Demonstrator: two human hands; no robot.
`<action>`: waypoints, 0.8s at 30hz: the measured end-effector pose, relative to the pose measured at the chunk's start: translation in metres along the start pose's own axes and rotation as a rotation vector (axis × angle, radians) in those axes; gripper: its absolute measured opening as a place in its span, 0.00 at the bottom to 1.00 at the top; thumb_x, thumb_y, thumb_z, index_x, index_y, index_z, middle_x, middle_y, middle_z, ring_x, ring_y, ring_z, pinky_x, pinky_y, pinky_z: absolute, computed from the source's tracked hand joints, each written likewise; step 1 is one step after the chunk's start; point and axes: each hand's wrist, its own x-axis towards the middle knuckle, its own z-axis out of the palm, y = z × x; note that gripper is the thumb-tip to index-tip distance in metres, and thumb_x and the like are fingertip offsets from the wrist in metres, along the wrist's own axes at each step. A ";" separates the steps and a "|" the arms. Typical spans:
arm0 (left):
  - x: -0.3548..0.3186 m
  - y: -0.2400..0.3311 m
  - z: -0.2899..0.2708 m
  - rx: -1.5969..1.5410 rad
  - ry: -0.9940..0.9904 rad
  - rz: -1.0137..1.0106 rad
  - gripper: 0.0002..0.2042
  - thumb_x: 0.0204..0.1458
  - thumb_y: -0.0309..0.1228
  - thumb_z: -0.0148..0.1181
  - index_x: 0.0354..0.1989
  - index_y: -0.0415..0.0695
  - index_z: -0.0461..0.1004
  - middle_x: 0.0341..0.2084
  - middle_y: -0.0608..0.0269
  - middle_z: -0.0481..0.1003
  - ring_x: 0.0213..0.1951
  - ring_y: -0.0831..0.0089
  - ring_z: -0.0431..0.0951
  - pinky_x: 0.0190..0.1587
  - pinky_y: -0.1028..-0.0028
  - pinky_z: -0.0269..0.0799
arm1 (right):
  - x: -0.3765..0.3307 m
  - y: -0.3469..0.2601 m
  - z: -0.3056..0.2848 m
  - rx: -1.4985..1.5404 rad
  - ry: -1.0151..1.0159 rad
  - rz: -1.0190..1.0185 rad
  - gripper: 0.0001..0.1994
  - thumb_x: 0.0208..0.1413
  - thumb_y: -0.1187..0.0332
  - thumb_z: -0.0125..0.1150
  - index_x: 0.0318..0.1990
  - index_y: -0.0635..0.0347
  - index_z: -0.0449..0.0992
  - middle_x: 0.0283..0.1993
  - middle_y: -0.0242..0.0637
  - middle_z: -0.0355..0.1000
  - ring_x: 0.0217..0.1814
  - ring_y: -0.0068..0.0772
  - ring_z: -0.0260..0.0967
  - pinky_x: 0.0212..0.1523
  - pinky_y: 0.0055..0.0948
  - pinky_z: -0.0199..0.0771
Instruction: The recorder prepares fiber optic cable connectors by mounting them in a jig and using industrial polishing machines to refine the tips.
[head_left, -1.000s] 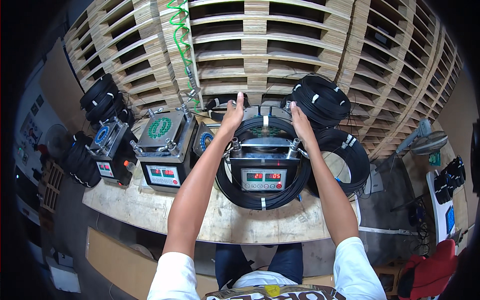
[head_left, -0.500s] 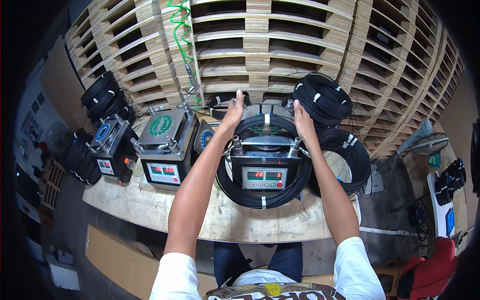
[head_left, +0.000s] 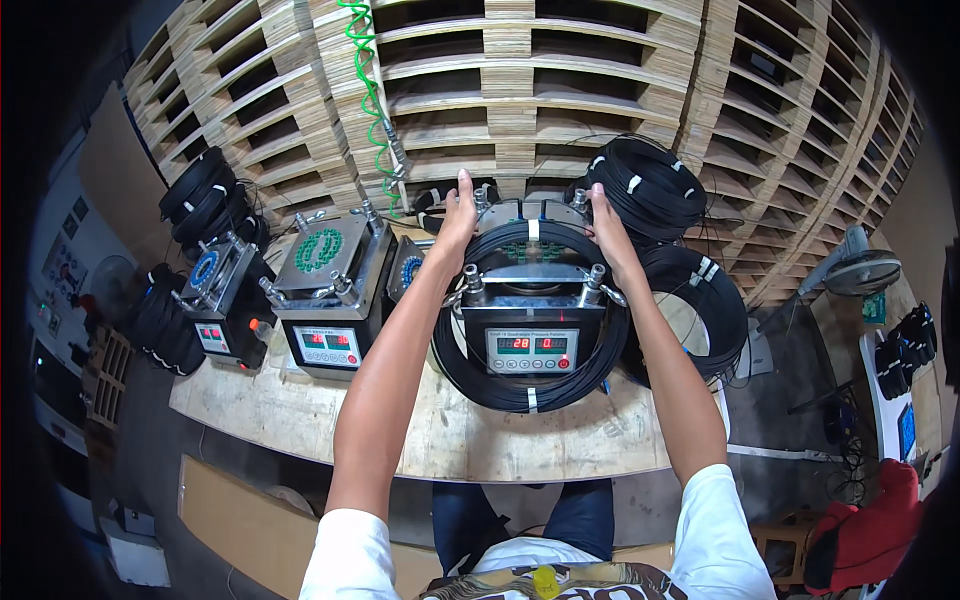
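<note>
Head view: by the black ring [head_left: 500, 396], left hand [head_left: 457, 222] at eleven o'clock, right hand [head_left: 612, 238] at one; can't tell their grip.

The left forearm [head_left: 392, 350] hides part of a small machine [head_left: 410, 268], the right forearm [head_left: 662, 350] part of a cable coil [head_left: 730, 312]; the top edge cuts the hose [head_left: 363, 62] and pallets [head_left: 508, 75]; green pieces [head_left: 530, 250] are too small to count

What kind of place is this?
Likely a small workshop or factory floor for cable work: tabletop machines with digital displays, tied coils of black cable, and stacked wooden pallets behind the bench.
</note>
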 end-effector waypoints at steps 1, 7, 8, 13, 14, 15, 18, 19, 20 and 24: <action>0.005 0.000 0.003 0.017 0.014 -0.004 0.51 0.56 0.74 0.28 0.76 0.43 0.42 0.65 0.53 0.60 0.44 0.64 0.66 0.53 0.62 0.63 | 0.009 0.008 0.000 -0.001 0.007 -0.003 0.44 0.63 0.29 0.32 0.70 0.59 0.60 0.61 0.43 0.66 0.52 0.33 0.65 0.57 0.30 0.66; 0.028 -0.020 0.006 -0.006 0.090 0.020 0.53 0.56 0.74 0.34 0.75 0.37 0.42 0.72 0.39 0.50 0.73 0.49 0.49 0.72 0.56 0.46 | 0.012 0.003 0.016 -0.348 0.159 -0.085 0.41 0.64 0.31 0.29 0.69 0.55 0.60 0.68 0.55 0.63 0.71 0.61 0.58 0.70 0.44 0.55; 0.028 -0.021 0.007 0.027 0.111 0.011 0.52 0.56 0.73 0.34 0.74 0.37 0.44 0.71 0.38 0.52 0.73 0.47 0.51 0.71 0.57 0.48 | 0.013 0.006 0.017 -0.252 0.185 -0.126 0.40 0.65 0.32 0.31 0.69 0.56 0.60 0.67 0.54 0.65 0.70 0.60 0.60 0.69 0.42 0.56; 0.028 -0.022 0.006 0.050 0.136 -0.002 0.52 0.55 0.74 0.34 0.74 0.38 0.45 0.70 0.36 0.54 0.72 0.46 0.53 0.70 0.55 0.50 | 0.018 0.016 0.010 -0.079 0.142 -0.127 0.39 0.66 0.34 0.32 0.66 0.60 0.64 0.63 0.55 0.68 0.69 0.55 0.63 0.68 0.38 0.58; 0.028 -0.022 0.004 0.032 0.136 0.006 0.52 0.55 0.74 0.34 0.74 0.38 0.46 0.70 0.35 0.54 0.71 0.45 0.54 0.70 0.55 0.50 | 0.020 0.016 0.008 -0.067 0.127 -0.078 0.39 0.66 0.34 0.32 0.65 0.62 0.65 0.62 0.56 0.69 0.69 0.55 0.63 0.68 0.38 0.58; 0.029 -0.022 0.004 0.031 0.139 0.005 0.52 0.55 0.74 0.34 0.74 0.38 0.46 0.70 0.35 0.54 0.71 0.45 0.54 0.70 0.55 0.50 | 0.021 0.017 0.007 -0.055 0.112 -0.029 0.40 0.66 0.34 0.32 0.64 0.63 0.66 0.62 0.56 0.69 0.69 0.55 0.62 0.68 0.38 0.58; 0.029 -0.022 0.005 0.033 0.154 0.052 0.53 0.55 0.74 0.34 0.74 0.37 0.46 0.69 0.35 0.55 0.71 0.45 0.54 0.70 0.54 0.50 | 0.021 0.018 0.009 -0.031 0.157 -0.035 0.41 0.66 0.34 0.32 0.63 0.65 0.68 0.61 0.58 0.69 0.68 0.56 0.62 0.67 0.39 0.58; 0.029 -0.022 0.005 0.052 0.132 0.035 0.53 0.54 0.75 0.34 0.74 0.37 0.45 0.69 0.35 0.55 0.71 0.45 0.54 0.70 0.54 0.50 | 0.021 0.018 0.010 -0.020 0.167 -0.038 0.41 0.66 0.33 0.32 0.63 0.65 0.68 0.61 0.59 0.69 0.68 0.56 0.62 0.67 0.39 0.58; 0.029 -0.020 0.008 0.069 0.104 0.020 0.53 0.54 0.75 0.34 0.74 0.37 0.45 0.69 0.34 0.55 0.71 0.45 0.55 0.70 0.54 0.50 | 0.021 0.019 0.007 -0.022 0.171 -0.038 0.41 0.66 0.33 0.32 0.63 0.65 0.68 0.61 0.59 0.69 0.68 0.56 0.62 0.67 0.39 0.58; 0.028 -0.025 0.007 0.059 0.093 0.001 0.55 0.54 0.75 0.34 0.73 0.35 0.46 0.69 0.34 0.54 0.71 0.45 0.54 0.70 0.57 0.51 | 0.009 0.006 0.009 -0.139 0.177 -0.024 0.42 0.64 0.31 0.30 0.63 0.63 0.68 0.61 0.58 0.69 0.68 0.60 0.61 0.67 0.43 0.59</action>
